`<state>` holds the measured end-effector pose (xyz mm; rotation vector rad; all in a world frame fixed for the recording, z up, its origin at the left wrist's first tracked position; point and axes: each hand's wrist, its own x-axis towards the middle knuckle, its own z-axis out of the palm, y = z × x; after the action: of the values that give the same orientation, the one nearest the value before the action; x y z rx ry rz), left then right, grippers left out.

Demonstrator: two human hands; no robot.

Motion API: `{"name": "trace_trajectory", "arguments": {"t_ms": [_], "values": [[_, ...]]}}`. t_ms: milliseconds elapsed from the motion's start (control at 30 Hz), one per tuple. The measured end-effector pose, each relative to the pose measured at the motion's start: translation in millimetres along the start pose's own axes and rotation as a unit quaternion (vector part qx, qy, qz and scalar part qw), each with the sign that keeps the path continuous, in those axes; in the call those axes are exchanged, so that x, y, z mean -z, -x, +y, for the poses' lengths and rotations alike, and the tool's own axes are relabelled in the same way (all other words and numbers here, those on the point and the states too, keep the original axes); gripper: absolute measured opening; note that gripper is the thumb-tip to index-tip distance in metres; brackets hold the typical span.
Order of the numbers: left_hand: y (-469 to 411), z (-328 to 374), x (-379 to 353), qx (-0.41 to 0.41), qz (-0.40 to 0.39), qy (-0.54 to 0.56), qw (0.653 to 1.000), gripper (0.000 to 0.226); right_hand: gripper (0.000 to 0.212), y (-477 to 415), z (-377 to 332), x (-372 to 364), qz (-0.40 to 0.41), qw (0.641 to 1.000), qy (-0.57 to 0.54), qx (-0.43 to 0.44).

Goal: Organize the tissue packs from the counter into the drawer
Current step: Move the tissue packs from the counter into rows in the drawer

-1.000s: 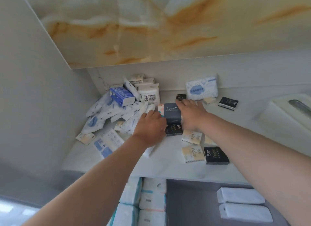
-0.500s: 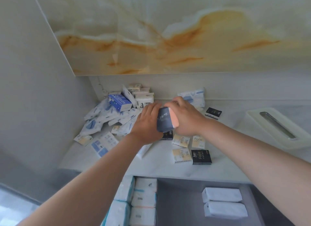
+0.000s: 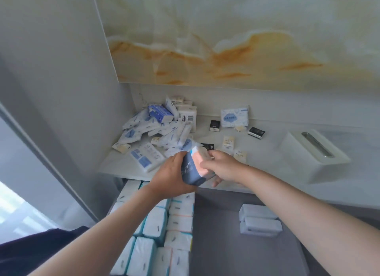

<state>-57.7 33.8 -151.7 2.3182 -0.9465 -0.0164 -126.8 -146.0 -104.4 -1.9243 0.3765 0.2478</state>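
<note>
Both forearms reaching forward and converging, left hand (image 3: 170,173) curling round a tissue pack (image 3: 190,170), right hand (image 3: 223,165) gripping its other side

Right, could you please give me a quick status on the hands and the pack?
Left hand and right hand both grip the dark blue pack. Pack in the air at the counter edge, above the open drawer. Path down looks unobstructed.

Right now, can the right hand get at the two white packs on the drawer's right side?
Likely yes: the two white packs lie uncovered in the drawer, nothing over them. But the right hand grips the dark blue pack together with the left hand, so it must let go first.
</note>
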Motion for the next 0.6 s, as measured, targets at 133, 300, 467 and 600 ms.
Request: {"name": "trace_trajectory", "arguments": {"t_ms": [133,300,467,600], "values": [[42,-12,-23,0.012,-0.06,0.008,0.998,0.095,0.028,21,24,-21,-0.058,0.994,-0.003,-0.094],[57,-24,-45,-0.024,-0.184,-0.048,0.981,0.102,0.021,37,40,-36,-0.08,0.966,0.183,-0.161],[58,-48,-54,0.027,-0.244,-0.116,0.962,0.068,0.066,21,68,-60,-0.081,0.9,0.336,-0.267],[59,-64,-62,0.042,-0.246,-0.136,0.959,0.065,0.072,-5,104,-89,0.002,0.929,0.254,-0.27]]}}
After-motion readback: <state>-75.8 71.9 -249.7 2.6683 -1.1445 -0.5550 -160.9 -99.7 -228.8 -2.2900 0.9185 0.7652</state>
